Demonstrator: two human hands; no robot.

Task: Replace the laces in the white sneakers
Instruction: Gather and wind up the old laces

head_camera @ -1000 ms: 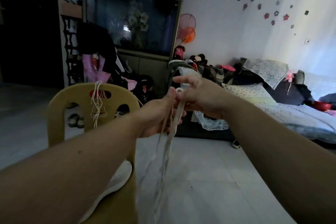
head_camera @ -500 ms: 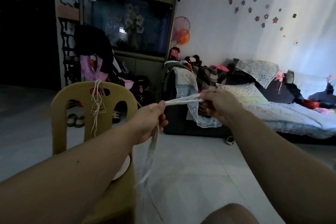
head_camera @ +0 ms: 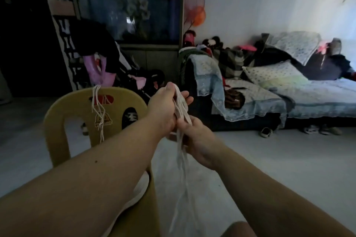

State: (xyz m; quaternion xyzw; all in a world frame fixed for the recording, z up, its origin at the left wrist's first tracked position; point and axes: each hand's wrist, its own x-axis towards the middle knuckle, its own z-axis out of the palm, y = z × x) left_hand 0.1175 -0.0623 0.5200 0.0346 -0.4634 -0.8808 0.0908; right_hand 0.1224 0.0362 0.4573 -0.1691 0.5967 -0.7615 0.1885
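The left hand (head_camera: 163, 109) is raised over the chair (head_camera: 63, 113), its grip clamped on a flat white lace (head_camera: 182, 161), with the thumb pinning a loop against the fingers. Just below and touching it, the right hand (head_camera: 196, 140) closes its grip round the same strands, whose tails hang blurred toward the floor. One white sneaker (head_camera: 141, 186) lies on the chair seat at its right edge, mostly hidden under the left forearm. A second lace (head_camera: 98, 107) is draped over the top edge of the chair back. The step looks like gathering or straightening the lace, with threading not yet begun. The doubled strands could twist or knot if pulled unevenly. A loose tail could slip from the grip to the floor. A swing of the forearm could nudge the sneaker off the seat edge.
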